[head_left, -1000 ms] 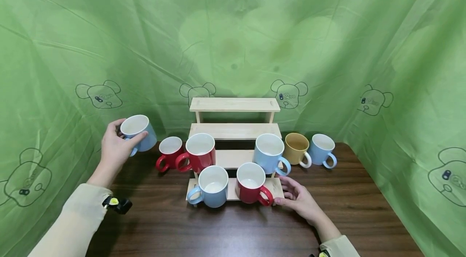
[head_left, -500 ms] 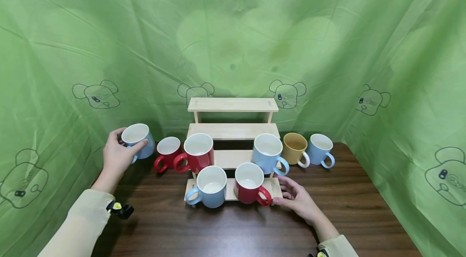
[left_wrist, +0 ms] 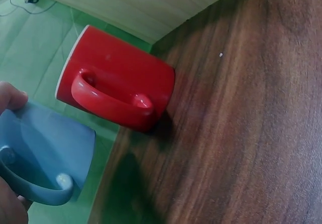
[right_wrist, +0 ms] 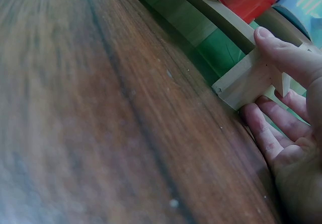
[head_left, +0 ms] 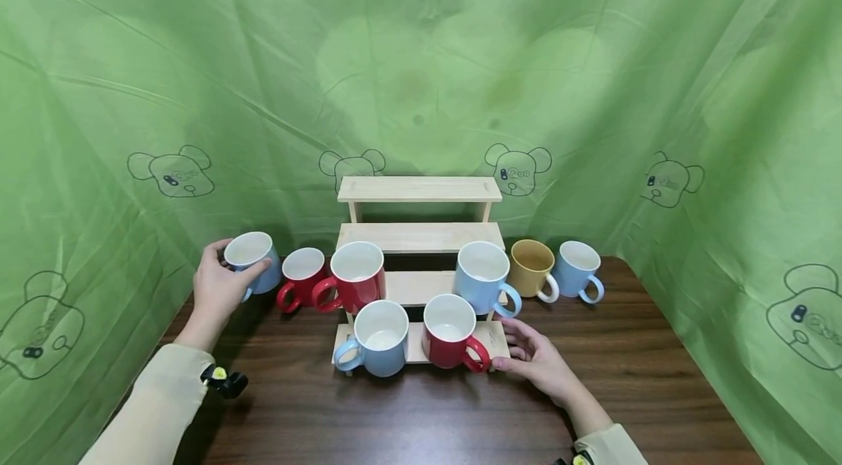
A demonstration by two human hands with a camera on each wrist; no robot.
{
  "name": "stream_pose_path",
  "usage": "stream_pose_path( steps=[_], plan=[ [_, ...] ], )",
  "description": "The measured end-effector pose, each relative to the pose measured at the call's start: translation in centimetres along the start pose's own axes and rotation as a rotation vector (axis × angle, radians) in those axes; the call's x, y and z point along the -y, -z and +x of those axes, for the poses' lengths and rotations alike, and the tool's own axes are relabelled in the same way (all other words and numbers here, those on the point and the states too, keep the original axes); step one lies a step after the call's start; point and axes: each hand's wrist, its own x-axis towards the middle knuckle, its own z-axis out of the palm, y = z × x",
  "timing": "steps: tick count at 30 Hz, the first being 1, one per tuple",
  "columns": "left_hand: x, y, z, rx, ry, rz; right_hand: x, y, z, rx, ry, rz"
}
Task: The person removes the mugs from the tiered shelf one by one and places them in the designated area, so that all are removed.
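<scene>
At the left end of the table, my left hand (head_left: pixel 218 284) grips a light blue mug (head_left: pixel 258 273) around its body, thumb on the near side and fingers behind. In the left wrist view that mug (left_wrist: pixel 48 146) hangs beside a red mug (left_wrist: pixel 118 73), its handle toward the camera; a shadow falls on the wood apart from its base. My right hand (head_left: pixel 536 361) holds the lower right corner of a stepped wooden rack (head_left: pixel 421 237). Its thumb lies on the board's end in the right wrist view, with the fingers (right_wrist: pixel 261 128) curled by the rack's leg.
Bottom step: a blue mug (head_left: pixel 381 348) and a red mug (head_left: pixel 450 337). Second step: a red mug (head_left: pixel 360 278) and a blue mug (head_left: pixel 480 282). Right of the rack stand a tan mug (head_left: pixel 529 271) and a blue mug (head_left: pixel 575 271). Green cloth (head_left: pixel 421 85) encloses the table (head_left: pixel 427 421).
My left hand has lowered the blue mug toward the table and brought it slightly nearer the red mug. The right hand stays at the rack's corner. The head view has shifted slightly.
</scene>
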Motion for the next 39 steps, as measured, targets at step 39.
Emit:
stream_pose_path(
  steps=[39],
  plan=[
    [4.0,-0.7,0.2,0.026,0.082,0.01,0.0,0.0,0.1,0.017,0.031,0.027]
  ],
)
